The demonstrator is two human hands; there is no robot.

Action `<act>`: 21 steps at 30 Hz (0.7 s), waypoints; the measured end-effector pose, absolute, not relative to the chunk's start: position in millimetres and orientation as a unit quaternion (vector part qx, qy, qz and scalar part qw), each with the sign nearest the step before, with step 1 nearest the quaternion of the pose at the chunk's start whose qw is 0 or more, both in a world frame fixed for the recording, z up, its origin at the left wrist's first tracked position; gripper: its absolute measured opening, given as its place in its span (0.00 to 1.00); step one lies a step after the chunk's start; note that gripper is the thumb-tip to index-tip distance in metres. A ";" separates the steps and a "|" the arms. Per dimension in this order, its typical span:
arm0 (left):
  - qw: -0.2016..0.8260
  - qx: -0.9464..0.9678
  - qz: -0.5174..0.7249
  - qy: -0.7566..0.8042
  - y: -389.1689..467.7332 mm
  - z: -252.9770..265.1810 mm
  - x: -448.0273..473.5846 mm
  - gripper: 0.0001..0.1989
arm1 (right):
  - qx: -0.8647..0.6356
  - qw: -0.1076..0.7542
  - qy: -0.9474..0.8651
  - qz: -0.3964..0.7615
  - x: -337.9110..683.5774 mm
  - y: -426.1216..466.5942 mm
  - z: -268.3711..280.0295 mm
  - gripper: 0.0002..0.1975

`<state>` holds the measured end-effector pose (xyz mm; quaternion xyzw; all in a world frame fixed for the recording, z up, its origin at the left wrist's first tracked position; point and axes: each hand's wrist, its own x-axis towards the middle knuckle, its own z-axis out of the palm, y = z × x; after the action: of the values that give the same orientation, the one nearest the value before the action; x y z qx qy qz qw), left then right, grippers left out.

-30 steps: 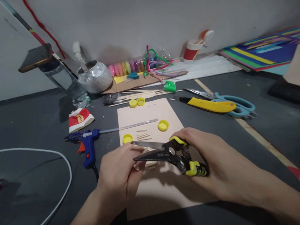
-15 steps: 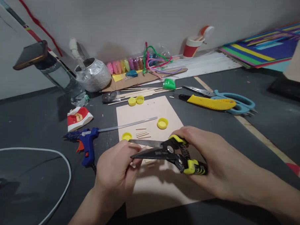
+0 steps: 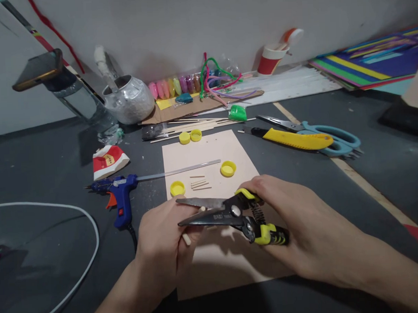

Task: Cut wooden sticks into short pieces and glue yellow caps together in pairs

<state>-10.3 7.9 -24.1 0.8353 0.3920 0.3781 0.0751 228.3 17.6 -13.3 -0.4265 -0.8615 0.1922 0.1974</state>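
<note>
My right hand (image 3: 302, 235) is wrapped round the yellow-and-black handles of a pair of snips (image 3: 232, 213), whose blades stand apart and point left. My left hand (image 3: 166, 237) is closed on a short wooden stick (image 3: 187, 239); a pale end shows below the fingers, and another pale tip appears between the blades. The fingers hide most of the stick. Beneath both hands lies a sheet of pale paper (image 3: 214, 271). On it, just beyond the blades, are several short cut sticks (image 3: 199, 183), a yellow cap (image 3: 177, 189) and another yellow cap (image 3: 228, 168).
A blue glue gun (image 3: 122, 197) with a long clear glue stick lies at left, near a white cable (image 3: 95, 240). To the right are a yellow utility knife (image 3: 294, 140) and blue-handled scissors (image 3: 336, 137). Long wooden sticks (image 3: 200, 126) and a silver pot (image 3: 132, 102) stand farther back.
The snips have shifted slightly left and down over my left hand. More of the stick's pale end now shows below my left fingers. The whole view has tilted a little.
</note>
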 end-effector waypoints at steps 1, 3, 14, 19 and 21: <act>0.066 0.837 0.379 0.389 7.3 -24.5 -10.8 0.11 | -0.426 0.195 -0.862 0.194 227.9 17.8 -13.6 0.16; 0.049 0.840 0.373 0.391 7.2 -25.0 -11.5 0.11 | -0.430 0.190 -0.860 0.201 227.3 18.1 -13.6 0.15; 0.015 0.844 0.366 0.393 10.8 -24.6 -12.0 0.13 | -0.428 0.192 -0.865 0.178 226.0 17.7 -12.1 0.08; -0.005 0.840 0.370 0.397 9.2 -22.5 -10.3 0.11 | -0.430 0.194 -0.873 0.122 225.5 13.4 -10.0 0.05; -0.006 0.835 0.372 0.406 8.5 -20.5 -8.9 0.10 | -0.436 0.188 -0.870 0.132 225.2 12.6 -9.8 0.04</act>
<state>-8.9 8.5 -20.5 0.8347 0.4060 0.3720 -0.0063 225.2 12.6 -9.8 -0.4362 -0.8701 0.1321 0.1877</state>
